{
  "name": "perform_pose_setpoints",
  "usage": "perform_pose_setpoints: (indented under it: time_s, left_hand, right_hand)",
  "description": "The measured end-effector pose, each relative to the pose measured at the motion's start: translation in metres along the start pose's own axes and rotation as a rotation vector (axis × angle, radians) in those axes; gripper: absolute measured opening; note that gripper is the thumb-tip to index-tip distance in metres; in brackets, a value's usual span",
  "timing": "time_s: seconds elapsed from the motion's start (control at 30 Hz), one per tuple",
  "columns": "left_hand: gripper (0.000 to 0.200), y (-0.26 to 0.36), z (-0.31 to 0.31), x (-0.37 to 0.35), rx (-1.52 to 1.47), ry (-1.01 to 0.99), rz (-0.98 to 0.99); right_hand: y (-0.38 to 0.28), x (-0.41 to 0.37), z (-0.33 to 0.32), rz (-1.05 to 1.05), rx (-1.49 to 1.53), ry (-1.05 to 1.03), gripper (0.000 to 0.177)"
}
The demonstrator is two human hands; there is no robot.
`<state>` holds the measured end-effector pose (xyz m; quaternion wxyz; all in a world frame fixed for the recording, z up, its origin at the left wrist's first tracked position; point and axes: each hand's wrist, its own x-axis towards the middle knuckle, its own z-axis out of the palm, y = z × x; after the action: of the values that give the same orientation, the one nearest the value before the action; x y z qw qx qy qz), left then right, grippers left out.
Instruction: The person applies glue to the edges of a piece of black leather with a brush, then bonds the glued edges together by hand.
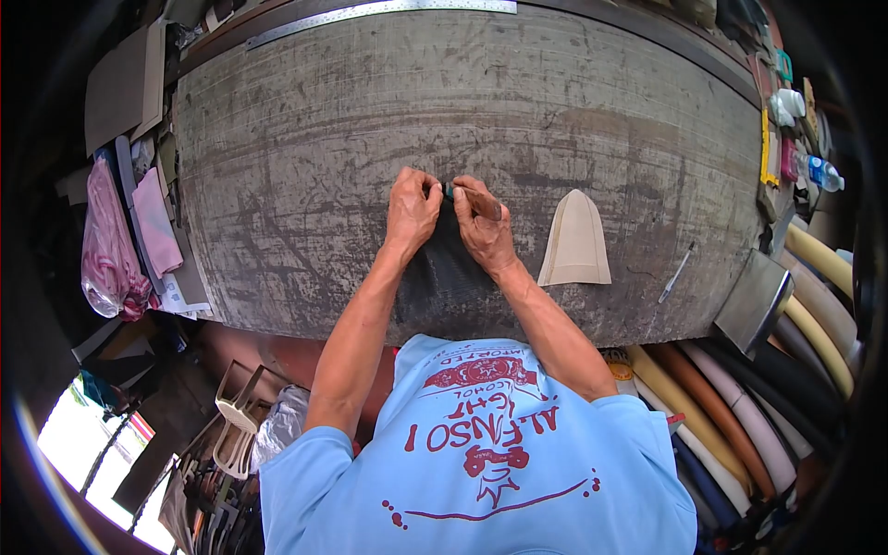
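Note:
Both hands are close together over the worn grey table, above a dark mesh-like sheet [444, 273] that hangs toward the table's front edge. My left hand [413, 211] is closed in a pinch near the sheet's top end; what lies between its fingertips is too small to make out. In my right hand [483, 227] is a brown flat-sided tool [483, 204], gripped by curled fingers, with a small dark green bit at the fingertips. A beige arch-shaped piece [575, 240] lies flat to the right of my right hand.
A metal ruler [379, 11] lies along the table's far edge. A pen [676, 274] rests at the right, near a metal block [754, 301]. Rolls of material [726, 398] stand below right. Pink plastic-wrapped stuff [111, 240] sits at the left edge, and bottles [823, 173] at the right.

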<state>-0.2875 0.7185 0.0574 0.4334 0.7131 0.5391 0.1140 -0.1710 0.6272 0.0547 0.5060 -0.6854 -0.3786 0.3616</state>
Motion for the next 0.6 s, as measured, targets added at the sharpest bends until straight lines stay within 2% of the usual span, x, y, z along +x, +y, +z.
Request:
perform_pose_setpoints:
  time_s: [0.13,0.23,0.33,0.6]
  left_hand:
    - [0.018,0.000,0.000,0.000,0.004,-0.001,0.003]
    - [0.018,0.001,-0.001,0.000,0.007,-0.002,-0.004]
    - [0.019,-0.001,0.000,0.001,-0.012,-0.005,-0.014]
    - [0.018,-0.003,0.001,0.001,0.008,-0.001,0.009]
  right_hand:
    - [0.001,0.000,0.001,-0.015,0.025,0.012,0.021]
    - [0.008,0.000,0.004,-0.104,0.005,0.028,0.020]
    - [0.000,-0.001,0.001,0.008,0.075,0.003,0.020]
    - [0.000,-0.001,0.002,-0.013,0.017,0.013,0.021]
